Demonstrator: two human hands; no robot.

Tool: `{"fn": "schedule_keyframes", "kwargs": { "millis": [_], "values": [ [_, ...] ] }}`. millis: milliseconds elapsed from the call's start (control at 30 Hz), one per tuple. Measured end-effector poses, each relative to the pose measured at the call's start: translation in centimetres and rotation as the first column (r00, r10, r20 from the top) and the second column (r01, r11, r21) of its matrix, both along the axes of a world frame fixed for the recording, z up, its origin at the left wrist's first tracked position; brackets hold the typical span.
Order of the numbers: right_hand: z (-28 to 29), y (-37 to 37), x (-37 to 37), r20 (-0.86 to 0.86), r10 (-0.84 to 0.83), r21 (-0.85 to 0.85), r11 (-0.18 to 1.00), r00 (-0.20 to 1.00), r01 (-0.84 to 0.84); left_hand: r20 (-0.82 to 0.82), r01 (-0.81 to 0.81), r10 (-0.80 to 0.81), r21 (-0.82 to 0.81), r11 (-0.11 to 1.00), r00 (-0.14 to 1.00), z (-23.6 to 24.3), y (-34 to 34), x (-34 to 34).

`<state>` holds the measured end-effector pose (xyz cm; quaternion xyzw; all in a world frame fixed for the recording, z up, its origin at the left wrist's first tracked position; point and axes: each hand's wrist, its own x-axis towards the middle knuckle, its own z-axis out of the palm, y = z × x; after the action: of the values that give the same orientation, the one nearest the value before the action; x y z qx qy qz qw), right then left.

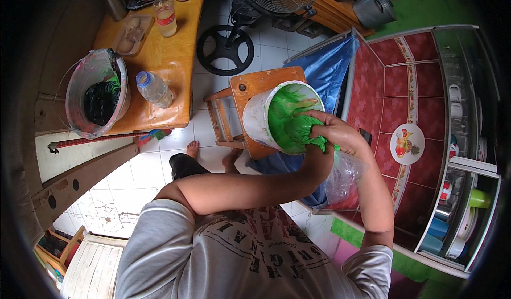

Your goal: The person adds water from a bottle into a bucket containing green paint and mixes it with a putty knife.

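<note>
A white bucket (254, 119) stands tilted on a wooden stool, its inner wall smeared with thick bright green paint-like stuff (282, 107). Over its rim, both my hands grip a clear plastic bag (343, 179) whose bulging lower part is full of green. My right hand (340, 133) closes around the bag's upper side, fingers wrapped over the twisted neck. Below it, my left hand (319, 161) is closed on the same neck, its fingers partly hidden. The bag's loose clear end hangs toward me. A tan, green-smeared long thing (304, 105) lies inside the bucket; its kind is unclear.
The wooden stool (242, 80) stands before me. At left, a table (178, 70) bears a dirty pail (96, 120) with dark contents, bottles (155, 89) and a food box (133, 35). A fan (279, 1) stands ahead; a glass-doored dish cabinet (458, 176) is right.
</note>
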<state>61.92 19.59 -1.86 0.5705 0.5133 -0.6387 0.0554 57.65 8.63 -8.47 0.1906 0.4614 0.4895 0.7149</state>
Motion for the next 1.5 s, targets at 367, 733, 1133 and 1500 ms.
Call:
{"fn": "schedule_keyframes", "kwargs": {
  "millis": [367,733,1133,1500],
  "values": [
    [0.5,-0.6,-0.6,0.095,0.137,0.152,0.977,0.986,-0.151,-0.115,-0.018,0.034,0.14,0.99,0.993,-1.2,0.5,1.1],
    [0.9,-0.4,0.0,0.11,0.105,0.122,0.985,0.988,-0.118,-0.256,-0.069,0.116,0.186,0.98,0.96,-0.7,0.4,1.3],
    [-2.1,0.1,3.0,0.053,0.177,0.307,0.934,0.983,-0.184,0.003,0.178,-0.178,0.003,0.984,0.984,1.1,0.7,-0.5],
    [-1.9,0.5,3.2,0.099,0.225,0.305,0.92,0.969,-0.244,0.069,0.315,-0.313,-0.019,0.949,0.947,1.5,1.2,-1.1]
  ]
}}
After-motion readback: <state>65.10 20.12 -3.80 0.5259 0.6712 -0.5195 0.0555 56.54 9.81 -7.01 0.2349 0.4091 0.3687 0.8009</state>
